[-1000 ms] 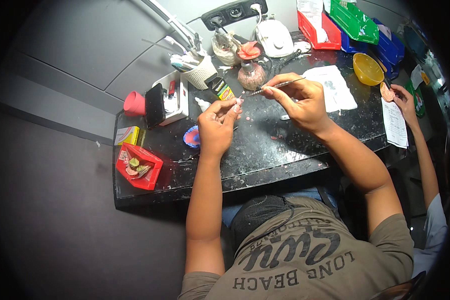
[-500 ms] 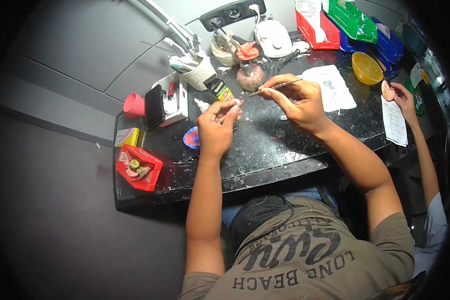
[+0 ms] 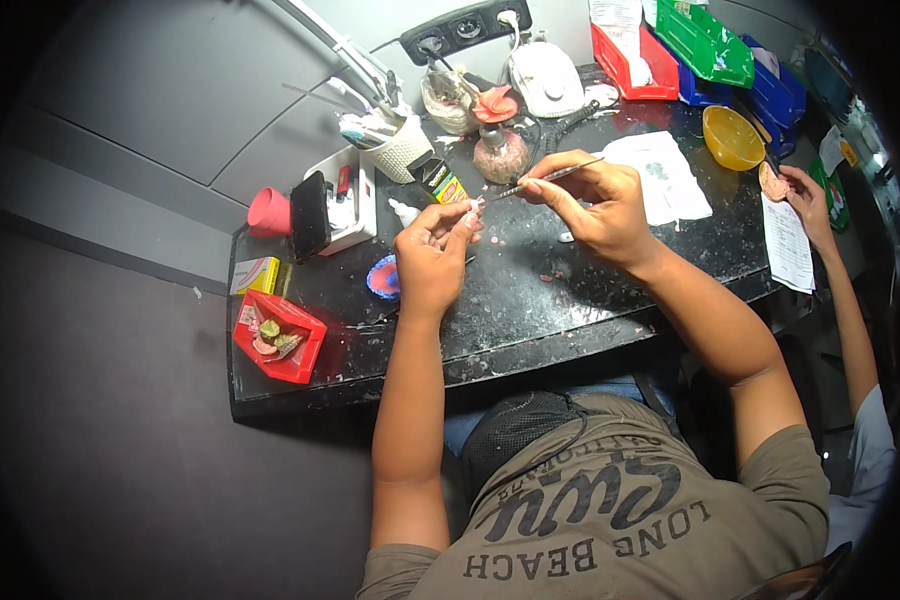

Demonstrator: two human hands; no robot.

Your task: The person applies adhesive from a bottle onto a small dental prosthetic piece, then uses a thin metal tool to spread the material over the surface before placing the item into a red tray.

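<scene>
One tool (image 3: 509,191), perhaps nearer one piece (image 3: 476,205)

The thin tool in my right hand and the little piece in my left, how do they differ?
The thin tool is long; the little piece is small and short. The thin tool looks dark and metallic; the little piece looks pinkish-white. The thin tool shows on both sides of the right hand; the little piece is partly covered by the left hand. Fingers hold both.
</scene>
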